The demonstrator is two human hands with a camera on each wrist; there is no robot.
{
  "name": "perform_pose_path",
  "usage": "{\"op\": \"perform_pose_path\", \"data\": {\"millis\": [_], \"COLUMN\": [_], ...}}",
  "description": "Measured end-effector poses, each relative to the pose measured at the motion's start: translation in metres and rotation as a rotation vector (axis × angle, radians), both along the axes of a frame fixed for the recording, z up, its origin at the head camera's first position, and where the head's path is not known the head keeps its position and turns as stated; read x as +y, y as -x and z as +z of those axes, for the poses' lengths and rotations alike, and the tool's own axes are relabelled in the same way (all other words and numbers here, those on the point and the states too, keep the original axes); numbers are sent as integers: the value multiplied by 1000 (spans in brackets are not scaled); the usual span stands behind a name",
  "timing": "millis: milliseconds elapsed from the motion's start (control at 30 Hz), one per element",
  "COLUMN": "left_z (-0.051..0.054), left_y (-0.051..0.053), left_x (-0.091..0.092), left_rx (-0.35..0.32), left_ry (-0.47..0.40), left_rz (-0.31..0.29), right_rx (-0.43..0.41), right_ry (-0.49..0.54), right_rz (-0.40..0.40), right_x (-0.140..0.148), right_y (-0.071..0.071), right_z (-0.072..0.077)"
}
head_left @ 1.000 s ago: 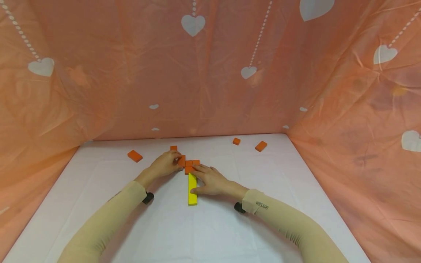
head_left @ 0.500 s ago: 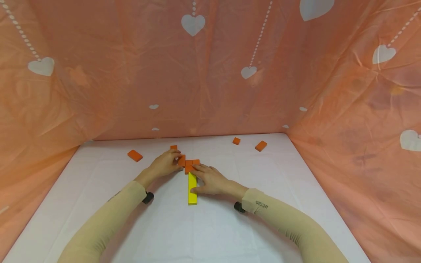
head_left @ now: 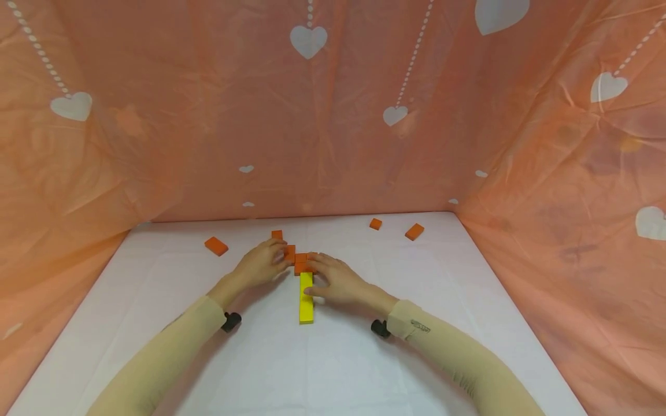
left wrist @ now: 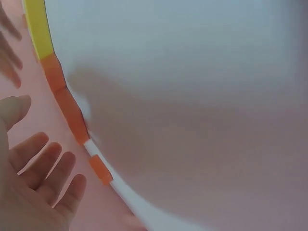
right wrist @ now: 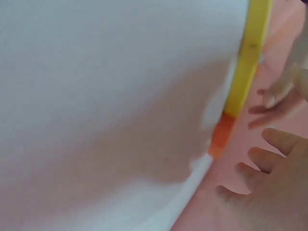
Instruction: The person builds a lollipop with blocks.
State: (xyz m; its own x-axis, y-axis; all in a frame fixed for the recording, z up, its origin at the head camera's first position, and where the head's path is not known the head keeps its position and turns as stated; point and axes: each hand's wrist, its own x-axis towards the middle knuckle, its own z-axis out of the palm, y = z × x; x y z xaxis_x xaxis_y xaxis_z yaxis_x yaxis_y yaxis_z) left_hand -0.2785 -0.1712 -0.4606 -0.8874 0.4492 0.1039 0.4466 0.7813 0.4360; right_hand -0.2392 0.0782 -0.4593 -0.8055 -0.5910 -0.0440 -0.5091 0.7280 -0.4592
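Note:
A yellow bar (head_left: 306,306) lies lengthwise toward the person, its far end against a cluster of orange blocks (head_left: 300,267). Over the cluster's right side and the bar hovers the right hand (head_left: 340,282), fingers spread and relaxed, hiding part of the blocks. At the cluster's upper left, the left hand (head_left: 260,264) has its fingers beside an orange block (head_left: 290,253). In the left wrist view the left hand (left wrist: 43,178) shows loose, parted fingers, apart from the orange blocks (left wrist: 71,113). The right wrist view shows the right hand (right wrist: 269,178) with fingers apart and nothing held.
Another orange block (head_left: 277,234) lies just beyond the left hand. One orange block (head_left: 216,246) is at the left; a small one (head_left: 376,223) and a longer one (head_left: 414,231) lie at the back right. Orange cloth (head_left: 322,144) surrounds the white table (head_left: 312,370).
The right hand has lifted slightly off the yellow bar and blocks, its thumb moving away from the person. The left hand's fingers have loosened from the orange block. The head view has shifted slightly.

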Motion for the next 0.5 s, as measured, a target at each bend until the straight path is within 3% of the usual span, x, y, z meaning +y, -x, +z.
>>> {"op": "perform_pose_path", "data": {"millis": [233, 500], "left_z": [1, 2], "left_y": [-15, -33], "left_x": [7, 21], "left_rx": [21, 54], "left_ry": [47, 214], "left_rz": [-60, -193], "right_rx": [30, 42], "right_ry": [170, 296], "right_rz": [-105, -250], "right_x": [24, 68], "right_y": [8, 24], "right_z": [4, 5]}}
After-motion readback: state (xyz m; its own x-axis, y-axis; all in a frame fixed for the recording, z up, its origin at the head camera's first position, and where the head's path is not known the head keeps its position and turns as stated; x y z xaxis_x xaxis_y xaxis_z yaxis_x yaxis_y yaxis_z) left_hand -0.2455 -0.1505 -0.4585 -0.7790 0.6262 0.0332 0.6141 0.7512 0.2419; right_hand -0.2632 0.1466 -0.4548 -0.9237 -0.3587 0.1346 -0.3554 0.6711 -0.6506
